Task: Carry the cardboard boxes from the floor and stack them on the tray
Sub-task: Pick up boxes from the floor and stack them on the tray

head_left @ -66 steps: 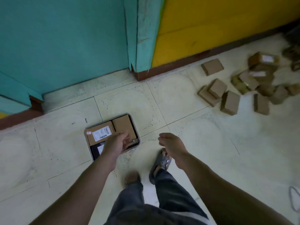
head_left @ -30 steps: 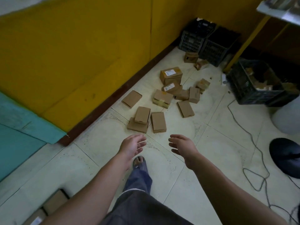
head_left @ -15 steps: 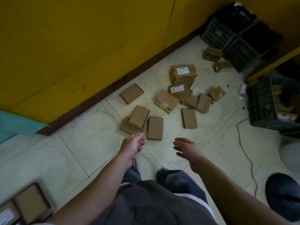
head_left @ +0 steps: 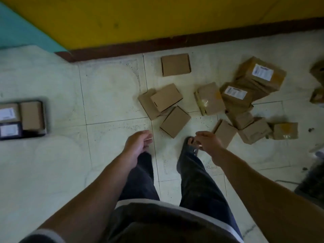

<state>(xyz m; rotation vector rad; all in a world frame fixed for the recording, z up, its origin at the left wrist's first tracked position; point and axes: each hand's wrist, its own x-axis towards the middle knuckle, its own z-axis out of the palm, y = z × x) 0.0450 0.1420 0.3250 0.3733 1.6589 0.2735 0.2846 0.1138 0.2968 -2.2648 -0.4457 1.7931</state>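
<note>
Several brown cardboard boxes lie scattered on the tiled floor ahead of me. The nearest flat box sits just beyond my hands, with two overlapping ones behind it. A single box lies near the wall, and labelled boxes are piled to the right. My left hand hovers empty, fingers loosely curled apart, short of the nearest box. My right hand is also empty and apart, beside a small box. The dark tray lies at the far left holding three boxes.
A yellow wall with a dark brown skirting runs along the far side, a teal panel at the left. My legs and a sandalled foot stand below my hands. A dark crate is at the right edge.
I have turned away from the tray and stepped to the box pile. Both empty hands have come down close to the nearest boxes, and the tray now sits at the far left.
</note>
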